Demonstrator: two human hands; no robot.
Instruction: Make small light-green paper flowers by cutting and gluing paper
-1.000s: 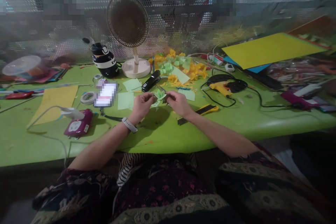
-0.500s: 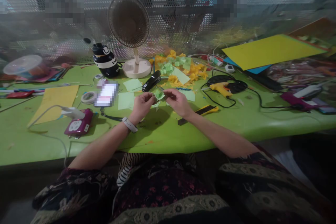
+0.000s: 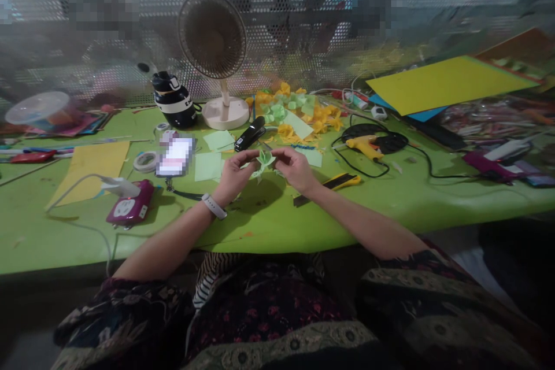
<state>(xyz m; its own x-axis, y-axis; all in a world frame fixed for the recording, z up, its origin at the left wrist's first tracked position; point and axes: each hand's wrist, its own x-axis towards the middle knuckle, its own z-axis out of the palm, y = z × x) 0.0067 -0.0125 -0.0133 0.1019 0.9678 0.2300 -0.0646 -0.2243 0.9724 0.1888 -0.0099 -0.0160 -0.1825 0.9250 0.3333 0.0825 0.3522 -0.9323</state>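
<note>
Head view: a pale green folded-paper flower [image 3: 265, 158] is held between two hands over the middle of the worktop [image 3: 269, 225], nearer its front edge than the mesh behind. The left hand [image 3: 236, 172] has its fingers drawn in narrow, holding the flower's left side; the right hand [image 3: 298, 171] mirrors it, thumb and forefinger close together at the right-hand petal. Gripping from both sides probably steadies the light paper and leaves its centre open to view, with small folds within reach of either thumb. The pointed petals fan upward and outward, the tallest towards the worktop's back edge. Its long axis seems to run from front to back, though the lower end merges with pale paper beneath, so exactly where it finishes cannot be told. Just behind the hands lies a black stapler [image 3: 249, 134], slanted, and beside the left hand a green paper square [image 3: 208, 167], both likely set there for easy reach. Right of the right hand, a yellow-handled cutter [image 3: 344, 180] lies aslant; beyond it a yellow glue gun [image 3: 366, 146] rests on a dark round mat, perhaps to protect the green surface. Towards the back edge, orange and green paper pieces [image 3: 318, 118] are heaped beside the fan [image 3: 225, 114], while a lit phone [image 3: 175, 156] lies left of the squares.
</note>
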